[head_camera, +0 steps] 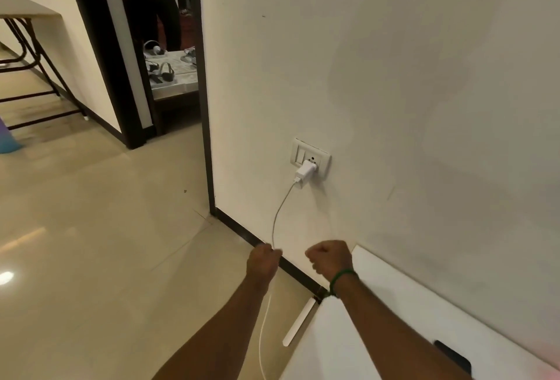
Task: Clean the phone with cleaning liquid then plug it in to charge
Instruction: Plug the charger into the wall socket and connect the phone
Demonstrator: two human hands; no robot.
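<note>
A white charger sits plugged into a wall socket plate low on the wall. Its white cable drops down into my left hand, which is closed around it; the cable continues below that hand along my forearm. My right hand is a closed fist beside it, a green band on its wrist, and nothing shows in it. A black phone lies on the white table at the lower right, against the wall, partly hidden by my right forearm.
A dark skirting board runs along the wall's foot. An open doorway at upper left shows a standing person's legs and several sandals. A folding table stands at far left. Glossy tiled floor fills the left.
</note>
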